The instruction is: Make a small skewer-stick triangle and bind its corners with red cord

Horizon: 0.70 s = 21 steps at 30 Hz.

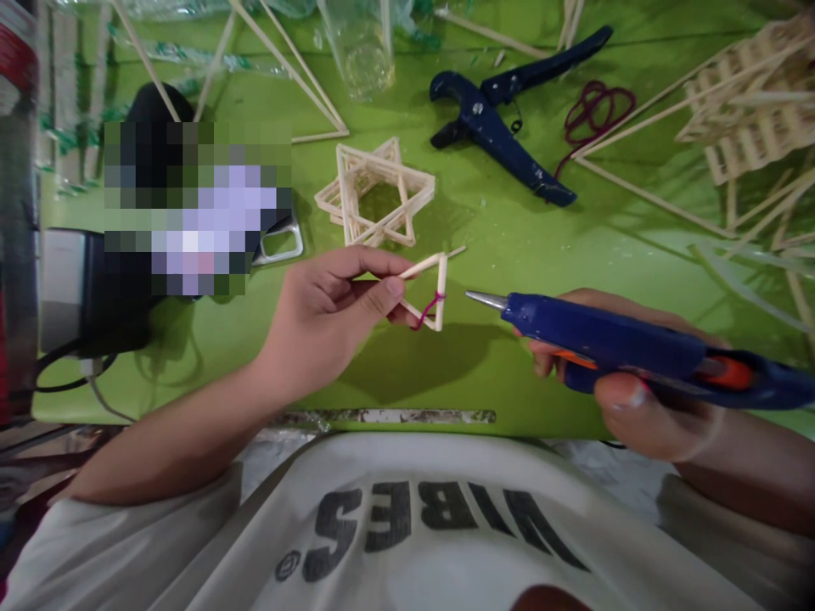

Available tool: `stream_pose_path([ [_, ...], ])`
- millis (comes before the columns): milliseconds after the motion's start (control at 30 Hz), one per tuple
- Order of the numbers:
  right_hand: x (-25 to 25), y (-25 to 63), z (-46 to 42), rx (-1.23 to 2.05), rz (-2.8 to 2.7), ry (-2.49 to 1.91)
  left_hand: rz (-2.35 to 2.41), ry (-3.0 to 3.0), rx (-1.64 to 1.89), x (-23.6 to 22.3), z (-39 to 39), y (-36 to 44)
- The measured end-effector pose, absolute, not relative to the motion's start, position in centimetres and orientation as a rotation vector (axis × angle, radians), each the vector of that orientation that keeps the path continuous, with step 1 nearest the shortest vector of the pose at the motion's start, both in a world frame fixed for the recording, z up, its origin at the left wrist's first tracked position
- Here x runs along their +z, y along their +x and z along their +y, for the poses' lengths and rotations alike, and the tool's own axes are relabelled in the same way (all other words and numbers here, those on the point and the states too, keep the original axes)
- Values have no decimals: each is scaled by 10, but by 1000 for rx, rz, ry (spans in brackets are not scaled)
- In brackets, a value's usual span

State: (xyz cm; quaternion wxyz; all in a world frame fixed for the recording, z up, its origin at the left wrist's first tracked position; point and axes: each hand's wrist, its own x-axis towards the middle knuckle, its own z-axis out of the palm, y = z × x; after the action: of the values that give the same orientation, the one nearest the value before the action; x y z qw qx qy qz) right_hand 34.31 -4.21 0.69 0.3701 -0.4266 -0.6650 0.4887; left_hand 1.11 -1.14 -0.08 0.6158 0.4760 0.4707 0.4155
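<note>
Clearly, this is a well-used worktop: a bright green table flecked with pale specks, a scuffed, pale-and-dark strip running along its near edge, and the wearer's white shirt with bold black lettering right up against it. On the left a boxy black-and-grey adapter trails cables, close to a pixelated patch that hides whatever lies there. Beyond, a clear plastic cup, glossy and see-through, stands among crinkly wrapping and loose sticks.

Thin, smooth, cream-coloured sticks are the main material. The left hand pinches a small stick triangle between thumb and fingers, holding it above the table near the middle, with magenta thread knotted round one side. The right hand is closed around a blue glue gun with orange parts, its tapered metal nozzle pointing at the triangle (just beside it, a gap showing between). Behind the left hand lies a six-pointed star of layered sticks, open at the centre. Farther right sit a dark blue cutter, handles spread, a looped maroon cord and a slatted wooden piece.
</note>
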Motion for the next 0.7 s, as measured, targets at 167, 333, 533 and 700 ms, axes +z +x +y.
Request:
stream_pose_path([
  [167,10,343,-41,1267,-1736,-1054,1032,937,923,-8,-10,9],
  [333,13,339,-36,1206,-1846,-1010,1127,892,910,-5,-10,13],
  [533,14,337,-37,1080,-1891,-966,1117,895,891,-3,-10,17],
  [700,15,337,-37,1070,-1968,-889,1126,904,855,-6,-12,16],
])
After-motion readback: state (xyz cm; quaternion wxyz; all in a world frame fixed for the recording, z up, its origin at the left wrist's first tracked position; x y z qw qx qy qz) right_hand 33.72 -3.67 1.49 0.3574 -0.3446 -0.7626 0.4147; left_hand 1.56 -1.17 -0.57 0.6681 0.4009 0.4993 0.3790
